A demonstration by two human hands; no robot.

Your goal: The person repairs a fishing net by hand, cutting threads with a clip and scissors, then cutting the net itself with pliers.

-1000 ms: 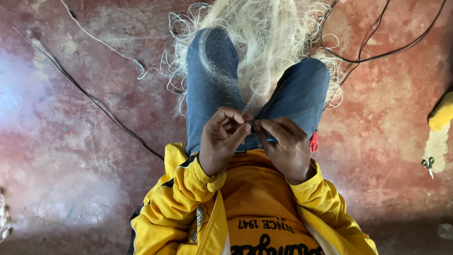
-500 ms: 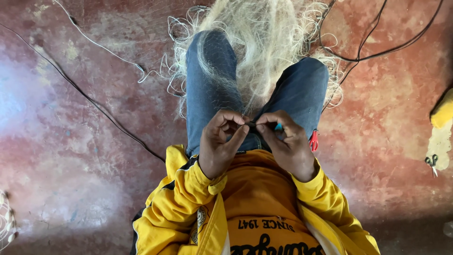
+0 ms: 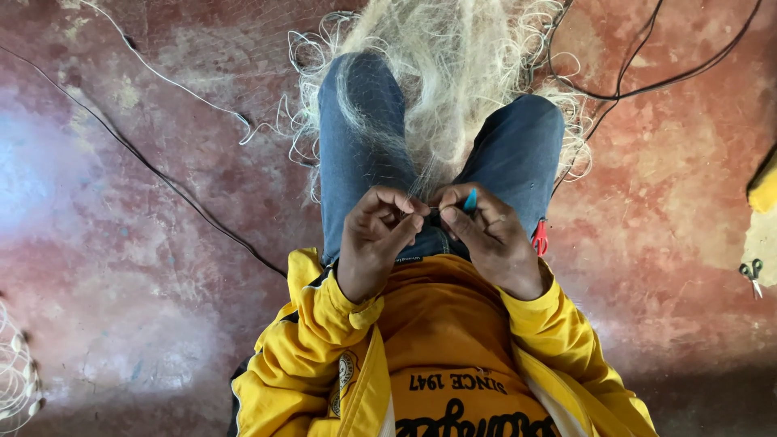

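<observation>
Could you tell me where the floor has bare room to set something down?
The red floor at image left is bare between the thin black cable and the yellow sleeve. Crowded: the pale net heaped over the jeans, and the cables at upper right.

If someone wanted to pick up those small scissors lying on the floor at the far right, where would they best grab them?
Probably by the handle loops. The scissors lie flat on the pale patch of floor, apart from the hands, loops toward the top of the picture and blades pointing down. Coming from above onto the loops keeps fingers off the blades. They are small in view, so finer detail cannot be told.
</observation>
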